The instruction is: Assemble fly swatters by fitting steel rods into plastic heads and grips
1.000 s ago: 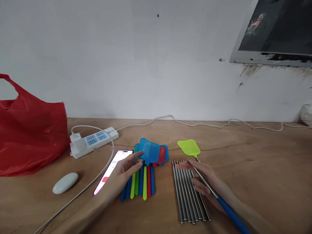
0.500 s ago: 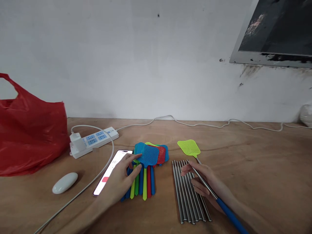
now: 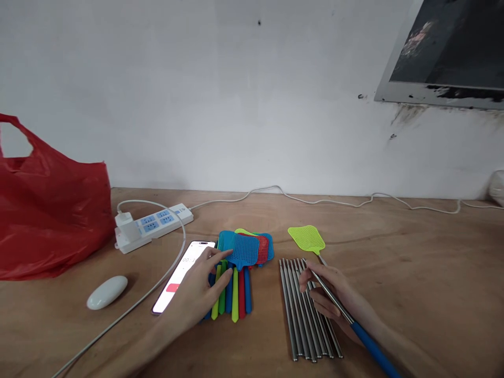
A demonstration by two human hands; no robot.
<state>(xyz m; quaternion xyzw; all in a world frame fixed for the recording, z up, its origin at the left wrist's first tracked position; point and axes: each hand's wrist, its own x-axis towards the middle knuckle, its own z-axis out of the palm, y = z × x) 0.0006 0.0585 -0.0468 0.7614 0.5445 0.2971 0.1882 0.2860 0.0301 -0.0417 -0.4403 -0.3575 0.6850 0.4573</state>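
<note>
Pinches a slim steel rod (image 3: 334, 300) in the fingers of the right hand (image 3: 328, 291), bare tip toward the far edge of the desk (image 3: 409, 252), blue handle (image 3: 370, 344) slanting toward the near right corner. Rests or hovers just above a bundle of bare steel rods (image 3: 303, 315) with that same hand; cannot tell which. Lays these rods side by side, lengthwise between the far and near edges. Beyond them, nearer the far edge, shows a lime swatter head (image 3: 307, 239), flat on the desk, with its thin metal stem running out of sight behind the right hand.

Reaches in from the near left corner with the left hand (image 3: 199, 294), fingers spread, thumb apart, index tip at the left side of a blue swatter head (image 3: 246, 250). Cannot tell about any pressure there. Overlaps with a red swatter head (image 3: 263, 249) and others in one pile, coloured handles (image 3: 235, 296) fanning toward the near edge.

Toward the left edge, shows a lit phone (image 3: 185, 268) partly covered by the left hand, a white oval object (image 3: 107, 292), a power strip (image 3: 157, 226) and a red bag (image 3: 55, 215).
</note>
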